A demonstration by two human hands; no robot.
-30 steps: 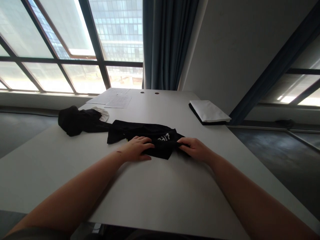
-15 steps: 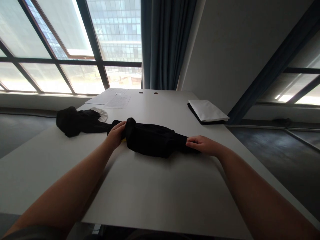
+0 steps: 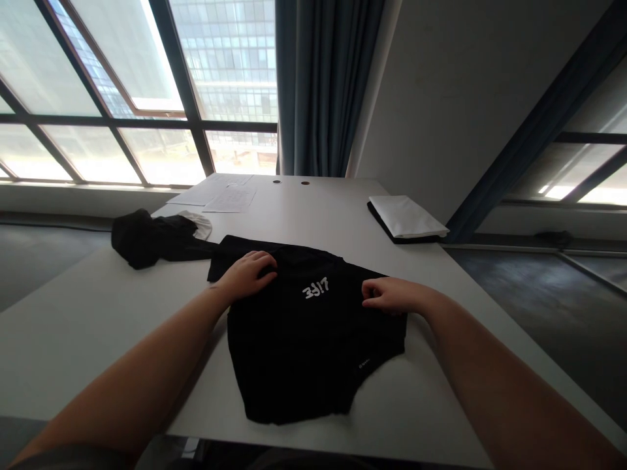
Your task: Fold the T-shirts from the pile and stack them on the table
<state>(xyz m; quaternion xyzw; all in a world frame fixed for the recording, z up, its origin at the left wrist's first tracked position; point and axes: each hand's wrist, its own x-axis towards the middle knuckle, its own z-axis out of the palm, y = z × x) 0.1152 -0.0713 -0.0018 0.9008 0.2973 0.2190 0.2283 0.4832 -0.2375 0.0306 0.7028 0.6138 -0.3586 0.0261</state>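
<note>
A black T-shirt (image 3: 294, 346) lies spread on the white table, with white lettering on it that reads upside down from here. On its upper left part rests my left hand (image 3: 249, 273), palm down, thumb apart from the fingers and nothing visible between them. My right hand (image 3: 389, 294) is at the shirt's right side, fingers curled and closed on the cloth; its fingertips are partly hidden. The lower right edge of the shirt curves inward, and its bottom reaches close to the table's near edge.
Bunched dark clothing (image 3: 151, 238) lies left of the shirt, beside a white piece of cloth (image 3: 200, 225). A folded white cloth (image 3: 406, 217) sits on a dark one at the right. Paper sheets (image 3: 230, 198) lie at the far left of the table (image 3: 304, 215).
The black T-shirt, bunched in a narrow roll before, is now spread toward me and shows its lettering. My left hand has moved slightly right onto the cloth; the right has barely moved.
</note>
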